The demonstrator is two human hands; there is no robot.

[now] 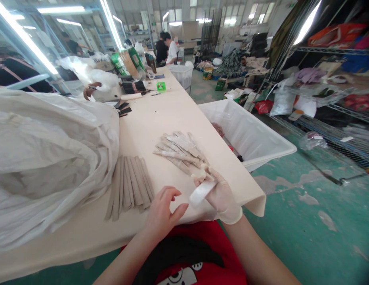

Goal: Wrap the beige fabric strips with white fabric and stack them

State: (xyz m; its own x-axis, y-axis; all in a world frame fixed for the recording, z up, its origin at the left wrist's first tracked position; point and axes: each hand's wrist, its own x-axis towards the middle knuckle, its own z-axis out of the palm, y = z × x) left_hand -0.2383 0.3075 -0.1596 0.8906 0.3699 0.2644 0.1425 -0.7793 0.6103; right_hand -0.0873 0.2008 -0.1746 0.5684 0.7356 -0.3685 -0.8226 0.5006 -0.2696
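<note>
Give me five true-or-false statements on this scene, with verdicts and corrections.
1. The right hand wears a pale glove. True.
2. The left hand is gloved too. False: it is bare.
3. Greyish strips lie in two groups on the table. True.
4. The left hand holds the white piece. False: it is in the right hand.
5. The large white bin stands on the table. False: it is beside it.
</note>
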